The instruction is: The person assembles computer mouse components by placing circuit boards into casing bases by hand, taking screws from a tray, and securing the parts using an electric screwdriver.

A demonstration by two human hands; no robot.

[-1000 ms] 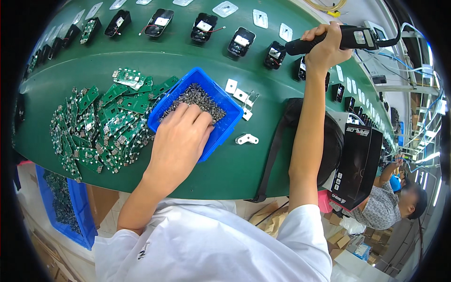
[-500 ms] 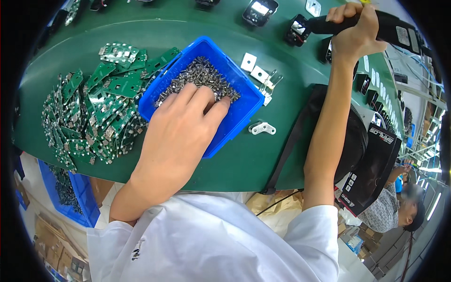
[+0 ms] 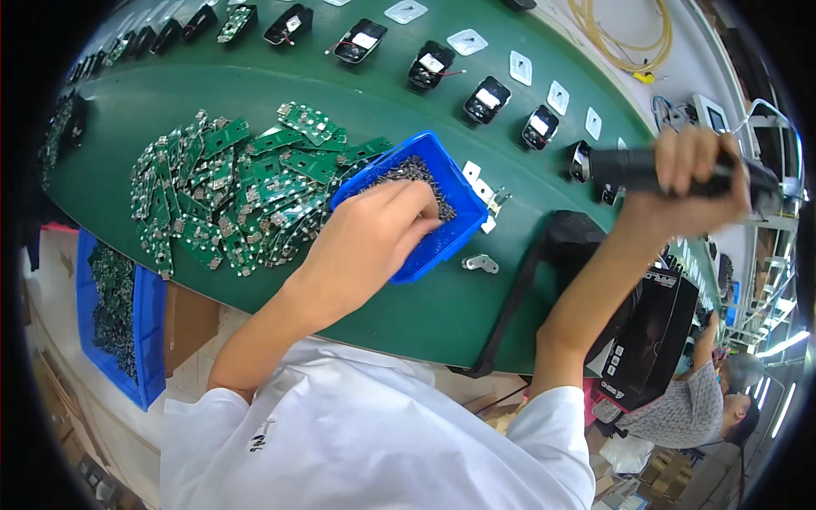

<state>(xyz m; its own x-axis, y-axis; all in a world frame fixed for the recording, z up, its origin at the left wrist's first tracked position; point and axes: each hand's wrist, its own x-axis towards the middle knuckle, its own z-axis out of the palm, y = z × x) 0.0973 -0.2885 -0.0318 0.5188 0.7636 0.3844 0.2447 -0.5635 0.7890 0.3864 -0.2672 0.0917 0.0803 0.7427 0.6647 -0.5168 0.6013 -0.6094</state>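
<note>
My left hand (image 3: 371,240) reaches into a blue plastic bin (image 3: 466,223) of small metal screws (image 3: 414,172). Its fingers are curled together and the tips are hidden, so I cannot tell what they pinch. Out at the right, my right hand (image 3: 693,183) grips a black electric screwdriver (image 3: 629,168), blurred by motion and held level in the picture. The tool's front end meets the edge of a small black case (image 3: 580,161). White flat metal parts (image 3: 480,189) lie against the bin's right side, with a light-coloured bracket (image 3: 481,264) closer to me.
Green circuit boards (image 3: 246,187) are heaped left of the bin. Black cases (image 3: 487,99) and white plates (image 3: 520,68) line the table's far side. A black bag (image 3: 578,234) and a box (image 3: 648,340) stand right. Below left sits another blue bin (image 3: 151,340). A person (image 3: 693,408) is at lower right.
The view has shifted, showing more of the far row. My right hand has brought the screwdriver nearer and rightward along the cases. My left hand stays in the bin, its fingers drawn closer together.
</note>
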